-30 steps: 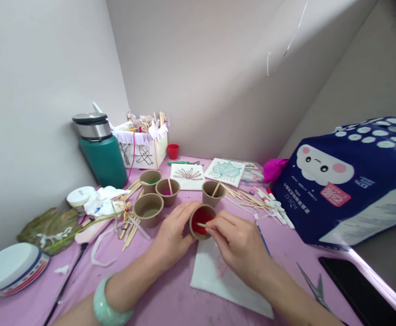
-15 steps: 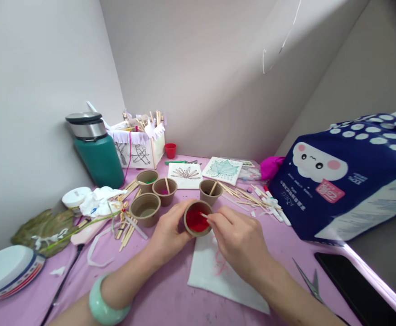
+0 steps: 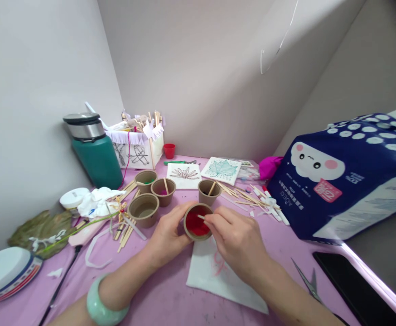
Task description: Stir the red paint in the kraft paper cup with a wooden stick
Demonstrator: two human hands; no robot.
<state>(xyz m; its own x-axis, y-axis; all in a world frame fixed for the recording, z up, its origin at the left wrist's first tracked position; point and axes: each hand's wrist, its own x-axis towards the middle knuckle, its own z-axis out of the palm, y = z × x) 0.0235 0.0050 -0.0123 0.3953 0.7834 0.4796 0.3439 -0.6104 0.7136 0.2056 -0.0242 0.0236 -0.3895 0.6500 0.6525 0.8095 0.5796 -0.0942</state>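
My left hand (image 3: 172, 231) is closed around a small brown cup (image 3: 187, 227), tilted so that the red paint (image 3: 198, 224) inside faces me. Between the thumb and fingers of my right hand (image 3: 237, 235) is a thin pale stick (image 3: 201, 217), its tip over or in the red; the rest of it is hidden by the fingers. Below my hands lies a white cloth (image 3: 211, 276) with pinkish-red marks on it, partly covered by my right hand and forearm. Several other brown cups, among them one with a stick and magenta paint (image 3: 164, 193), stand just behind.
Scissors (image 3: 308, 283) and a black phone (image 3: 350, 285) lie at the right, below a big blue tissue pack (image 3: 320, 181). Left are a green bottle (image 3: 96, 158), a white bowl (image 3: 7, 274) and a power strip (image 3: 85, 233). Wooden sticks (image 3: 239, 194) and two drawn squares (image 3: 184, 175) lie behind.
The stick's tip has shifted slightly within the cup, and my right hand has moved a little with it. Both hands keep their hold; the whole view has slid slightly.
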